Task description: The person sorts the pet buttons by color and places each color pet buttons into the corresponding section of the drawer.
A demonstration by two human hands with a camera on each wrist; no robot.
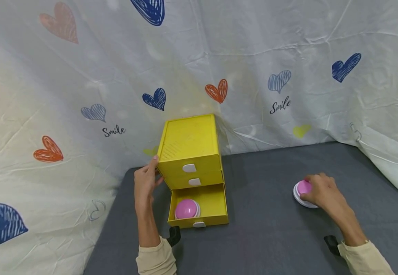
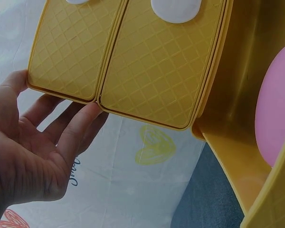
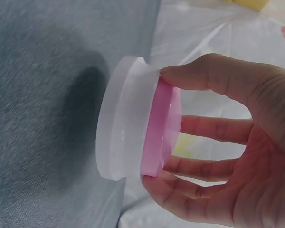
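Observation:
My left hand (image 1: 145,182) is at the left side of a yellow drawer cabinet (image 1: 190,139). Its thumb lies at the top edge, and its fingers (image 2: 78,124) touch the side wall near the seam between drawer fronts. The bottom drawer (image 1: 216,202) is pulled out, and in it sits a round push button (image 1: 186,209) with a pink dome and white base. Off to the right, my right hand (image 1: 325,191) grips a second pink-and-white push button (image 3: 128,118) by its pink top. Its white base is tilted close over the dark cloth, casting a shadow.
Dark grey cloth (image 1: 264,229) covers the table. Behind it hangs a pale curtain (image 1: 247,34) printed with hearts and the word Smile, reaching down to the table's back edge. Two upper drawers with white handles (image 1: 189,168) are closed. Black straps (image 1: 332,245) show near both wrists.

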